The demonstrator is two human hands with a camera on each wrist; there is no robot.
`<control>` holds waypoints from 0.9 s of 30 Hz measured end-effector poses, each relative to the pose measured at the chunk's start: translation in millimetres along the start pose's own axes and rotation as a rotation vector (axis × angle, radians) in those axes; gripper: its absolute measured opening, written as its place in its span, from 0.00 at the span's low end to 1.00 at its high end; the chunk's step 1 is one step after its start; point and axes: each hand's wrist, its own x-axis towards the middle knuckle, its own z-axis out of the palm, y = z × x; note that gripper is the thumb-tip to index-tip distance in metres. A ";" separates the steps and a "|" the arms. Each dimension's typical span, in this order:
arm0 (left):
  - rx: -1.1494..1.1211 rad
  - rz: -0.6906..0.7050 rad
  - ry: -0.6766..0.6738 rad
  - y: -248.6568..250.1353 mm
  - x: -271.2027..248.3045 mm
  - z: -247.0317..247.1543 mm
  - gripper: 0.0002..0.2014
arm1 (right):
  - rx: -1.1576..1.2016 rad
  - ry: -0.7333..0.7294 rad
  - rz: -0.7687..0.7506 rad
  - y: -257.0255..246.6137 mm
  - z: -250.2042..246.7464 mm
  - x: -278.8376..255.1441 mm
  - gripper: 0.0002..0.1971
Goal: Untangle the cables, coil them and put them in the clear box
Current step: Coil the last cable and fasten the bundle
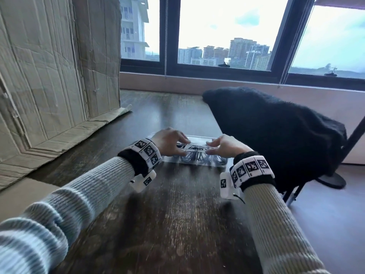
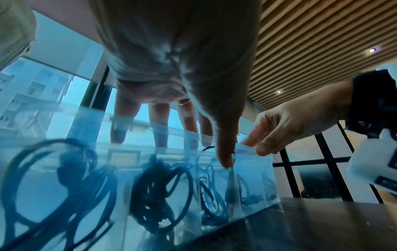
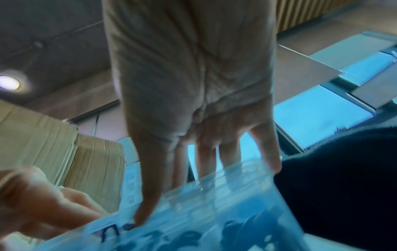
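Note:
A clear box (image 1: 199, 164) sits on the dark wooden table, holding several coils of dark cable (image 1: 190, 157) in separate compartments (image 2: 159, 190). Its clear lid (image 1: 197, 144) lies across the top. My left hand (image 1: 169, 142) grips the lid's left part, fingers over the far side and thumb (image 2: 224, 158) down the near wall. My right hand (image 1: 223, 145) grips the right part the same way, thumb at the near edge (image 3: 141, 212), fingers on top (image 3: 227, 152). Whether the lid is fully seated I cannot tell.
Large flattened cardboard (image 1: 49, 76) leans at the left, its flap lying on the table (image 1: 173, 214). A black fabric-covered object (image 1: 276, 135) stands just right of the box, past the table's right edge. A window (image 1: 227, 36) runs along the back.

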 end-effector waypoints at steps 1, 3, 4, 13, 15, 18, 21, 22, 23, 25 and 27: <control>0.018 -0.005 -0.025 -0.5 2.7 -0.9 0.22 | -0.031 -0.028 0.008 -1.2 -2.3 0.9 0.22; 0.034 -0.007 -0.062 0.4 6.0 -1.8 0.22 | -0.090 -0.066 0.028 -1.1 -5.8 4.6 0.20; 0.042 -0.004 -0.065 0.9 7.0 -1.1 0.21 | -0.114 -0.076 0.028 -1.1 -6.7 6.3 0.19; 0.027 -0.009 -0.064 -3.7 -1.9 1.9 0.19 | -0.325 -0.146 0.023 -2.3 -12.2 12.2 0.29; -0.083 -0.038 -0.169 -14.6 -5.7 -2.1 0.21 | -0.322 -0.153 0.016 -1.3 -14.0 12.7 0.29; -0.133 -0.075 -0.276 -31.4 -14.2 -15.8 0.21 | -0.276 -0.102 0.005 -2.8 -13.2 13.9 0.27; -0.107 -0.086 -0.285 -45.9 -21.4 -22.8 0.24 | -0.241 -0.047 0.027 -3.5 -8.4 17.5 0.26; -0.103 -0.087 -0.280 -48.1 -22.8 -22.3 0.25 | -0.232 -0.036 0.037 -2.8 -6.8 18.9 0.26; -0.115 -0.099 -0.268 -49.1 -24.2 -20.7 0.27 | -0.225 -0.032 0.045 -2.3 -5.4 19.8 0.26; -0.129 -0.122 -0.223 -49.5 -22.0 -18.7 0.28 | -0.226 -0.025 0.052 -3.2 -5.3 21.2 0.25; -0.123 -0.109 -0.187 -46.0 -20.7 -17.8 0.27 | -0.235 -0.007 0.059 -5.2 -5.0 20.9 0.24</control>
